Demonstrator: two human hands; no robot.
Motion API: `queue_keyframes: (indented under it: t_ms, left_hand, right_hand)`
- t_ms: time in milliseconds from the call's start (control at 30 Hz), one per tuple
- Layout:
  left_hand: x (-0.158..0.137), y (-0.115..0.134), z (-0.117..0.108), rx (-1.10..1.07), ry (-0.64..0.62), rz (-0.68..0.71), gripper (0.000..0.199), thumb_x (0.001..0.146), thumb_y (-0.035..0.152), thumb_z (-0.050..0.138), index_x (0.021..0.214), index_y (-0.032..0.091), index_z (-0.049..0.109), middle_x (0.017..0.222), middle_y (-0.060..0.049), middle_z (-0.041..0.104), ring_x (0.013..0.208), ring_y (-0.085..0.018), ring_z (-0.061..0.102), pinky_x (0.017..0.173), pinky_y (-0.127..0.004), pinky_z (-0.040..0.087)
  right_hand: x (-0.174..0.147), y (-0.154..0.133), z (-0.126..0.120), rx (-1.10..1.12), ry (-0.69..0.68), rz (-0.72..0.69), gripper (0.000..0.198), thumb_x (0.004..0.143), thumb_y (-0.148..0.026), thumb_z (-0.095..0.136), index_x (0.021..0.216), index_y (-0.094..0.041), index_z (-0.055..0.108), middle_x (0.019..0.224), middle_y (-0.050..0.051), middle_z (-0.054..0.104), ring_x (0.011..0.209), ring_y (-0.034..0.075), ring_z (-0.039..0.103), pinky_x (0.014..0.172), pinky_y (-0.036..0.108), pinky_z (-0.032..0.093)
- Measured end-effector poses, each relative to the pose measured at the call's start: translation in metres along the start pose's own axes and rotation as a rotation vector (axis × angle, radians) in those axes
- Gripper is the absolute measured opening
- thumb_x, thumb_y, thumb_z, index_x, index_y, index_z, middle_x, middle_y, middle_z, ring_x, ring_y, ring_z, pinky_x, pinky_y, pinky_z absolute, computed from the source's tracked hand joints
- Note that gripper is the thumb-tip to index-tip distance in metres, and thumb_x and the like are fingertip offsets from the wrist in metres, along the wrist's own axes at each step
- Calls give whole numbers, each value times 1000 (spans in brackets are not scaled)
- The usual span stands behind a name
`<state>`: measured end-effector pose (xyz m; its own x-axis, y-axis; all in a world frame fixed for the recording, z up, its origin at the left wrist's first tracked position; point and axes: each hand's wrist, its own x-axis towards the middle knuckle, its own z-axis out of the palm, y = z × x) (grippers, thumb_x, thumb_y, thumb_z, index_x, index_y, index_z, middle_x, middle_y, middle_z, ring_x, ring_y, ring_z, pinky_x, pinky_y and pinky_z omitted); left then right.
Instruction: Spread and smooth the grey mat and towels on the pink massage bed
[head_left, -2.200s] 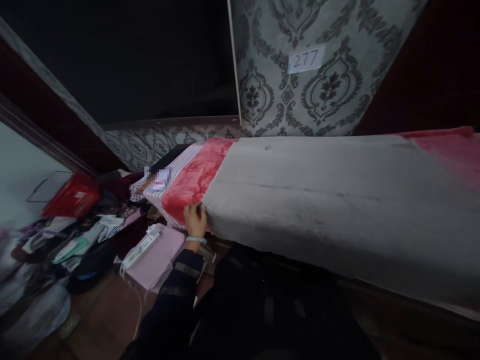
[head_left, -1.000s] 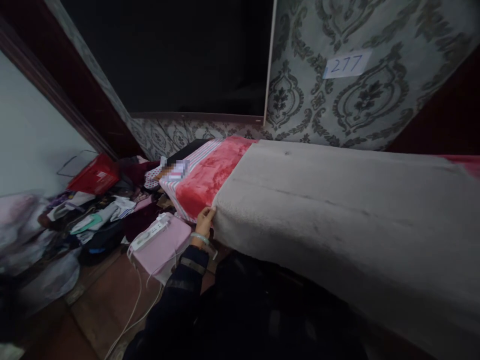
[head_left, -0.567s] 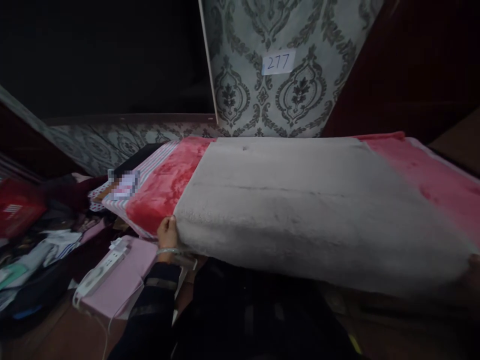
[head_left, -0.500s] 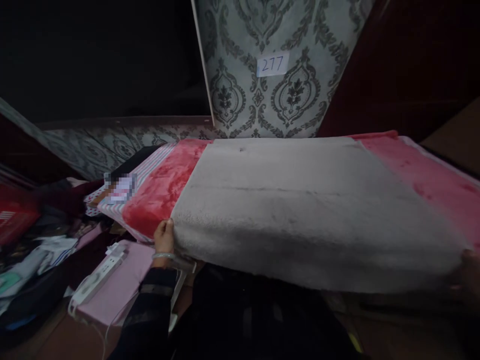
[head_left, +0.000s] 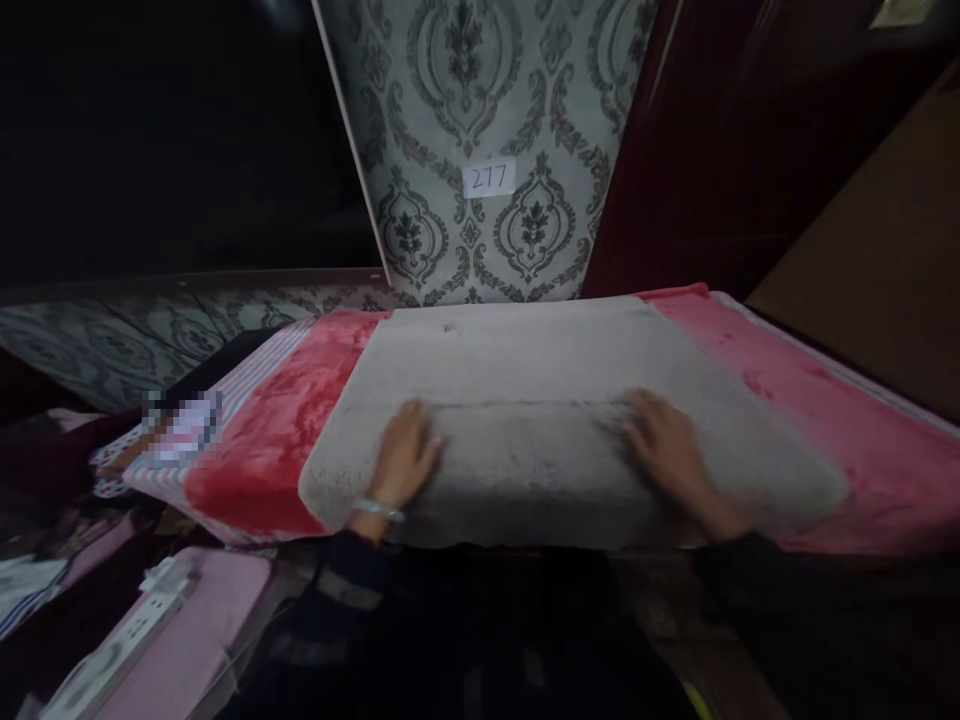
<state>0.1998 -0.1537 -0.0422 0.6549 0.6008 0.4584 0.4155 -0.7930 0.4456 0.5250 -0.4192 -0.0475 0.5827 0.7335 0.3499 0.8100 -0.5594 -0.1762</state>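
A grey plush mat point(head_left: 517, 350) lies spread across a table, with a crease line running along its middle. Under it, a red and pink plush blanket point(head_left: 277, 420) shows on both sides. On the left part of the mat rests my left hand point(head_left: 405, 455), palm down with fingers stretched, a bracelet at its wrist. My right hand point(head_left: 664, 445) is over the right part of the mat, fingers extended and somewhat blurred by motion. Neither hand grasps anything. The mat's near edge hangs at the table front.
A striped cloth point(head_left: 262, 365) edges the table at the left. Below left, a white power strip point(head_left: 124, 640) lies on a pink stool point(head_left: 217, 620). Behind are a dark screen point(head_left: 172, 140), patterned wallpaper point(head_left: 480, 90) with a paper label point(head_left: 489, 177), and a dark red panel point(head_left: 690, 180).
Both hands have let go of the mat's near corners and moved inward onto its surface. The mat's near edge has dropped against the table. The view has shifted to the right.
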Motion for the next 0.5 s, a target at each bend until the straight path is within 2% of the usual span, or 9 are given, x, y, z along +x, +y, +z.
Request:
queue_keyframes:
  t_ms: [33,100,167,200,233,300,433,467,500]
  left_hand:
    - [18,19,16,11,-133,57,63,91,47,54,147,20,49,158,-15,44,149,-31,34,123,-51,24]
    - [46,46,44,68,-316,121,66,92,49,54,152,25,44,164,-11,36,153,-32,26,124,-56,16]
    - [62,53,61,135,-443,124,65,93,50,54,153,28,44,165,-10,34,154,-34,24,123,-62,13]
    - [66,47,64,167,-475,106,64,93,51,53,153,29,45,165,-10,34,154,-35,24,123,-64,12]
    - [67,37,63,200,-486,79,63,94,52,52,152,30,45,165,-10,34,154,-35,24,122,-66,13]
    - [65,4,49,275,-451,-4,62,95,53,49,152,32,46,165,-9,33,155,-36,22,121,-67,14]
    - [55,-79,-7,458,-358,-237,62,96,53,41,155,33,40,166,-8,30,155,-34,22,119,-67,20]
    - [53,-97,-21,492,-340,-295,64,96,53,38,157,32,37,167,-8,28,155,-34,22,118,-67,22]
    - [53,-112,-33,519,-330,-358,66,96,53,36,158,30,35,167,-9,28,154,-34,23,117,-68,24]
  right_hand:
    - [12,-29,9,5,-71,-94,65,101,-45,22,155,-15,41,159,18,40,147,32,35,117,51,32]
    - [32,-70,28,8,-170,-271,61,101,-48,26,157,-26,38,164,10,34,151,33,29,118,59,29]
    - [44,-81,41,4,-251,-374,60,101,-51,26,157,-32,38,164,6,34,151,32,28,118,61,27]
    - [48,-74,46,0,-275,-380,60,101,-52,25,156,-32,39,164,5,35,151,32,29,118,60,27]
    - [51,-59,48,-8,-287,-354,61,101,-54,24,156,-33,40,164,4,35,151,32,29,118,60,28]
    - [52,-10,48,-26,-269,-234,63,100,-56,22,156,-33,40,164,4,34,151,33,28,117,60,29]
    - [45,116,38,-101,-216,70,70,98,-57,22,158,-25,38,164,10,33,150,38,29,115,63,29]
    - [44,142,34,-114,-187,130,70,98,-57,21,158,-24,39,163,13,35,149,39,31,113,64,31]
    - [43,161,29,-135,-141,135,70,98,-57,20,156,-23,44,158,17,42,144,41,38,109,64,35]
